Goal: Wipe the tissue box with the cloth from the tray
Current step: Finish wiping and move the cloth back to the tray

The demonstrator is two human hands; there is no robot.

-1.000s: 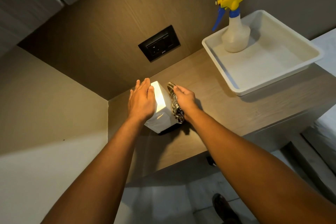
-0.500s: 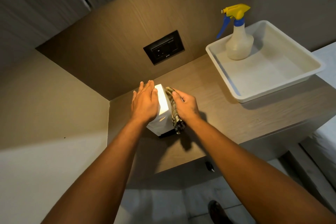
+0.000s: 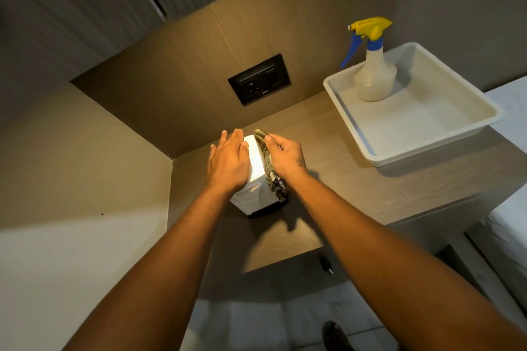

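A white tissue box [image 3: 254, 179] stands on the wooden shelf [image 3: 342, 179] near the left corner. My left hand [image 3: 228, 162] lies flat on the box's top and left side, fingers together, steadying it. My right hand [image 3: 286, 158] presses a dark patterned cloth [image 3: 269, 169] against the box's right side, the cloth running along that face from the far edge to the near corner. The white tray [image 3: 422, 148] sits to the right on the shelf.
A spray bottle [image 3: 373, 74] with a yellow-and-blue trigger stands in the tray's back corner. A black socket plate [image 3: 259, 79] is on the wall behind the box. White bedding [image 3: 510, 111] lies at far right. A shoe [image 3: 335, 335] shows on the floor below.
The view has tilted so everything sits lower in the frame. My right hand with the cloth has slid slightly along the box's right side; my left hand stays on the box.
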